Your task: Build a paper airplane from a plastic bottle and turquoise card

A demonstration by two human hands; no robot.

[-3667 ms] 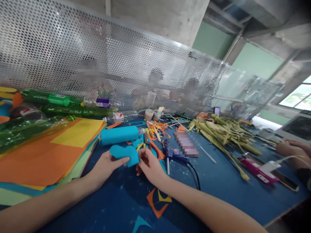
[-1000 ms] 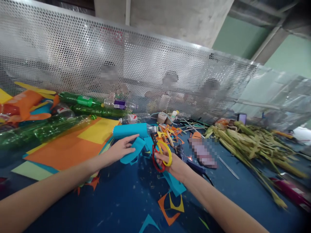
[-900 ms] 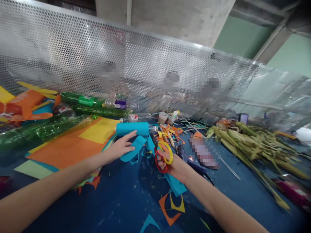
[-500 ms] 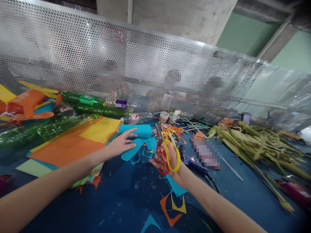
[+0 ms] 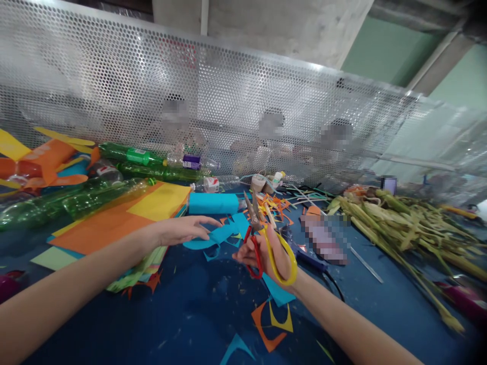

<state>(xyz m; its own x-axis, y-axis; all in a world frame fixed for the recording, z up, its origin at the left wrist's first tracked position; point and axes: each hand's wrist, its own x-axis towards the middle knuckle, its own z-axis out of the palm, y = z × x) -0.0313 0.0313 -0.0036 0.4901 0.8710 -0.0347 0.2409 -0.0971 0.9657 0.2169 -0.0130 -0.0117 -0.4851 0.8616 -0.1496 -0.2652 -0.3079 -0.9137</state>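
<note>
Clerk: Head view, sole view. First entry?

Cataloguer: Scissors [image 5: 256,224], one pair, red and yellow loops, in the right hand [image 5: 262,252]. Digits curled about the loops; which passes through which is hard to tell. Blades parted, tips to the far side, presumably because the loops are held spread and the points kept off the wrist.

Clerk: Left hand?

Cataloguer: Left hand [image 5: 186,231], palm down, fingers loosely extended, thumb apart, nothing seen in its grasp. Whether the fingertips touch the blue paper [image 5: 225,233] cannot be told.

Clerk: Position of that paper?

Cataloguer: Between the two hands, just beside the left fingertips, left of the scissors; placed, one would judge, within reach of both.

Clerk: Far side?

Cataloguer: Blue-covered bottle [image 5: 213,203], one, on its side, neck to the right; likely laid flat because a round body stands less surely among scraps. Beyond it, a perforated metal screen [image 5: 236,91], seemingly a divider.

Clerk: Left and right?

Cataloguer: Left, paper stack [image 5: 110,230], orange and yellow uppermost, layered probably to save room. Right, glue gun [image 5: 310,258], lying near the right hand, perhaps for easy reach. Farther right, dry stalks [image 5: 395,223], heaped, apparently to keep them off the middle.

Clerk: Near side?

Cataloguer: Orange offcut [image 5: 271,343], bare on the blue table [image 5: 198,314], curved inner edge; apparently a leftover set aside.
</note>
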